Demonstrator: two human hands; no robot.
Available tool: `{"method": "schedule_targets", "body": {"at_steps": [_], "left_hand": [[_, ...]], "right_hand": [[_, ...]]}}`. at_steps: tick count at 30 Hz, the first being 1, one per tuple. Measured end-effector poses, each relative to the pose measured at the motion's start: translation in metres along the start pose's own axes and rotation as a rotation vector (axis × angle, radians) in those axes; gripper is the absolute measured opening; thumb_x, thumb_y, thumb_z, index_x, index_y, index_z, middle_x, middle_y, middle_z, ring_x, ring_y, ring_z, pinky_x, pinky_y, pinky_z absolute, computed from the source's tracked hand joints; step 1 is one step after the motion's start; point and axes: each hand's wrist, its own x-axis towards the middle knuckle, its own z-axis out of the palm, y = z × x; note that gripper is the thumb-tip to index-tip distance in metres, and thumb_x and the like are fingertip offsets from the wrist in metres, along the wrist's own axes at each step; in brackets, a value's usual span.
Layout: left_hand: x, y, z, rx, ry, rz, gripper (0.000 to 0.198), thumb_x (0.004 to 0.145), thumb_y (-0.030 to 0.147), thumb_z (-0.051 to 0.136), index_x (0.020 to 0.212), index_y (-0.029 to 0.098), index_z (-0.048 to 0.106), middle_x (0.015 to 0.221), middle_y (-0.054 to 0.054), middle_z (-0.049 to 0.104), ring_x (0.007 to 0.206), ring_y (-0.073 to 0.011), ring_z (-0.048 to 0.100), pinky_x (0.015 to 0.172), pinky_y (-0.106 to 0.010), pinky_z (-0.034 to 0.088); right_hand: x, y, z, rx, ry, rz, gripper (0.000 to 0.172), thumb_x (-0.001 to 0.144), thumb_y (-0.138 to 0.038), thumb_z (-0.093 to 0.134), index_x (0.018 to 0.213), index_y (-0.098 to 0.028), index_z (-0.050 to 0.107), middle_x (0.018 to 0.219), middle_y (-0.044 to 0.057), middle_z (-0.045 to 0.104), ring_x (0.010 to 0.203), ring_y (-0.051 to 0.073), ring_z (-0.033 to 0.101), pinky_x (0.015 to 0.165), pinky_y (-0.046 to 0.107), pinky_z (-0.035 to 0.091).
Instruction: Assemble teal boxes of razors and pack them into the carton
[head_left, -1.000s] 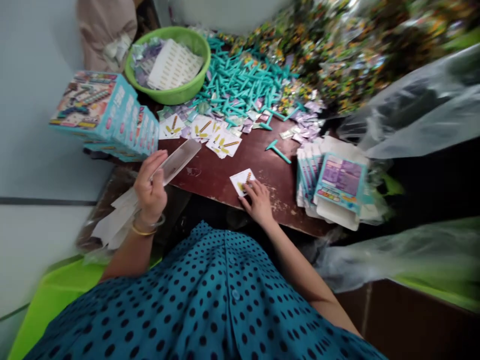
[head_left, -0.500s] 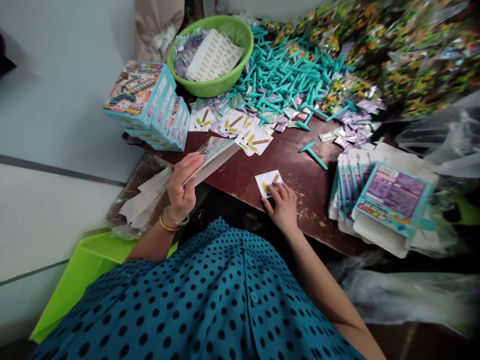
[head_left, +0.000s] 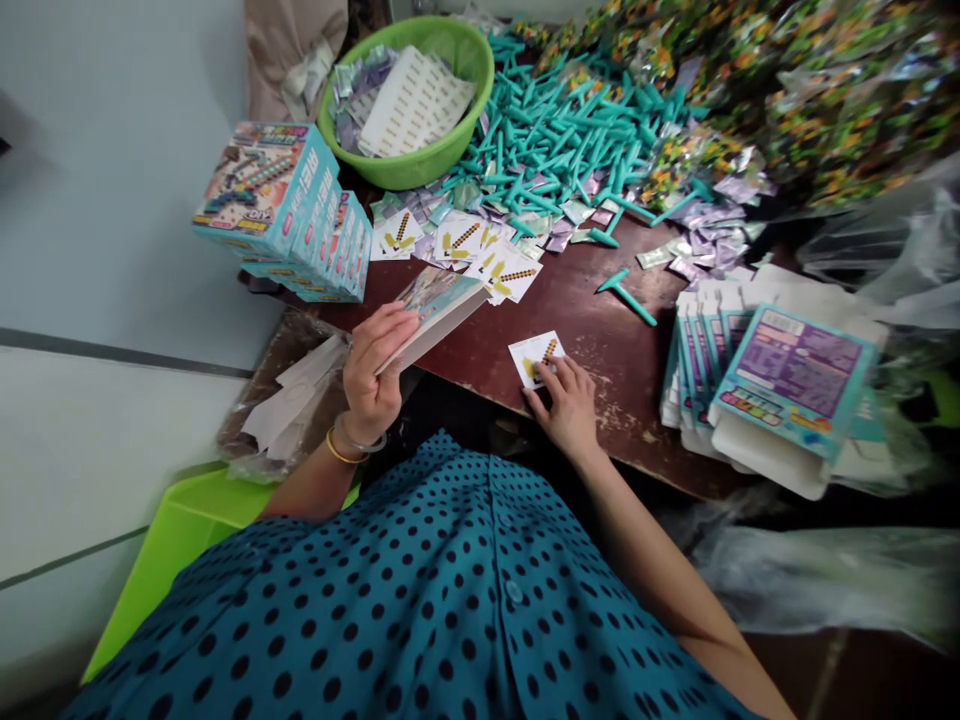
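My left hand [head_left: 373,375] is closed around a flat printed cardboard box [head_left: 442,312], holding it tilted above the table's front edge. The white side of the box faces me; whether its far end is open I cannot tell. My right hand [head_left: 566,405] rests at the table's near edge, thumb and fingers apart, with fingertips on a white card [head_left: 531,352] printed with a yellow pickaxe. That card lies flat on the tabletop. Past the box, more pickaxe cards [head_left: 459,238] lie in overlapping piles. One loose teal plastic hammer [head_left: 628,298] lies beyond my right hand.
Stacked blue boxes [head_left: 259,190] stand at the left, beside a green basin [head_left: 409,170] of packets and sheets. A heap of teal hammers [head_left: 562,140] covers the back, near bagged orange-green pieces [head_left: 847,130]. Unfilled cartons [head_left: 799,365] lean at the right.
My left hand has shifted slightly right with the box, turning more of its white side toward me. My right hand stays on the card. The whole view has shifted a little.
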Motion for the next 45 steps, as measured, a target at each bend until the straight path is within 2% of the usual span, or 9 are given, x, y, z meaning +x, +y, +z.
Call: {"method": "schedule_targets", "body": {"at_steps": [10, 15, 20, 22, 25, 29, 38, 42, 45], "left_hand": [[0.002, 0.002, 0.001, 0.027, -0.034, -0.031, 0.041, 0.109, 0.041, 0.037, 0.137, 0.029, 0.064, 0.132, -0.006, 0.070, 0.135, -0.0257, 0.060, 0.116, -0.051, 0.047], [-0.014, -0.027, 0.016, 0.116, -0.100, 0.000, 0.039, 0.107, 0.033, 0.039, 0.134, 0.025, 0.066, 0.134, -0.008, 0.070, 0.135, -0.0261, 0.060, 0.116, -0.050, 0.044], [-0.053, -0.086, 0.068, 0.215, -0.358, 0.099, 0.037, 0.103, 0.025, 0.045, 0.131, 0.021, 0.070, 0.133, -0.012, 0.072, 0.135, -0.0279, 0.060, 0.116, -0.047, 0.040], [-0.065, -0.102, 0.087, 0.274, -0.419, 0.095, 0.037, 0.102, 0.029, 0.051, 0.133, 0.020, 0.069, 0.138, -0.014, 0.069, 0.139, -0.0315, 0.057, 0.118, -0.050, 0.035], [-0.070, -0.113, 0.103, 0.344, -0.465, 0.056, 0.046, 0.096, 0.040, 0.063, 0.138, 0.020, 0.066, 0.148, -0.017, 0.062, 0.145, -0.0372, 0.049, 0.122, -0.054, 0.028], [-0.057, -0.110, 0.110, 0.385, -0.463, 0.033, 0.047, 0.099, 0.035, 0.060, 0.143, 0.019, 0.061, 0.151, -0.018, 0.058, 0.148, -0.0364, 0.045, 0.123, -0.055, 0.026], [-0.021, -0.085, 0.122, 0.397, -0.408, 0.061, 0.054, 0.094, 0.026, 0.068, 0.146, 0.017, 0.057, 0.153, -0.021, 0.055, 0.152, -0.0380, 0.038, 0.124, -0.061, 0.026], [-0.015, -0.057, 0.135, -0.002, -0.485, -0.097, 0.053, 0.089, 0.021, 0.072, 0.141, 0.026, 0.064, 0.151, -0.014, 0.058, 0.148, -0.0354, 0.046, 0.124, -0.056, 0.031], [-0.009, -0.029, 0.163, -0.459, -0.539, -0.476, 0.046, 0.083, 0.020, 0.078, 0.127, 0.031, 0.074, 0.144, -0.011, 0.065, 0.140, -0.0338, 0.054, 0.124, -0.050, 0.035]], "right_hand": [[0.000, -0.003, -0.004, 0.005, -0.026, 0.027, 0.050, 0.102, -0.047, 0.054, 0.143, -0.019, 0.060, 0.152, 0.016, 0.054, 0.146, 0.034, 0.041, 0.119, 0.055, 0.036], [0.010, -0.008, 0.000, -0.036, -0.058, 0.091, 0.051, 0.104, -0.048, 0.050, 0.143, -0.018, 0.060, 0.155, 0.016, 0.052, 0.149, 0.034, 0.039, 0.123, 0.054, 0.029], [0.067, 0.009, 0.000, -0.030, -0.133, 0.048, 0.051, 0.104, -0.047, 0.051, 0.147, -0.021, 0.058, 0.161, 0.012, 0.046, 0.153, 0.034, 0.033, 0.125, 0.057, 0.021], [0.102, 0.036, -0.014, -0.013, -0.102, 0.022, 0.045, 0.104, -0.043, 0.050, 0.143, -0.023, 0.061, 0.160, 0.011, 0.047, 0.152, 0.032, 0.034, 0.123, 0.054, 0.026], [0.151, 0.091, -0.048, -0.079, 0.062, 0.243, 0.042, 0.104, -0.032, 0.047, 0.139, -0.018, 0.064, 0.149, 0.016, 0.056, 0.138, 0.034, 0.047, 0.113, 0.051, 0.037], [0.182, 0.132, -0.069, -0.167, -0.017, 0.496, 0.039, 0.104, -0.028, 0.042, 0.126, -0.012, 0.070, 0.122, 0.020, 0.067, 0.110, 0.033, 0.058, 0.095, 0.043, 0.043], [0.133, 0.094, -0.007, -0.161, 0.147, 0.440, 0.036, 0.105, -0.034, 0.046, 0.129, -0.019, 0.068, 0.131, 0.015, 0.064, 0.116, 0.031, 0.051, 0.098, 0.044, 0.038], [0.200, 0.127, -0.014, -0.049, 0.155, 0.336, 0.038, 0.105, -0.031, 0.042, 0.128, -0.019, 0.070, 0.131, 0.015, 0.065, 0.119, 0.030, 0.052, 0.101, 0.043, 0.040], [0.268, 0.157, -0.025, -0.094, 0.094, 0.326, 0.046, 0.104, -0.018, 0.033, 0.140, -0.016, 0.062, 0.140, 0.017, 0.061, 0.126, 0.031, 0.048, 0.105, 0.046, 0.038]]}}
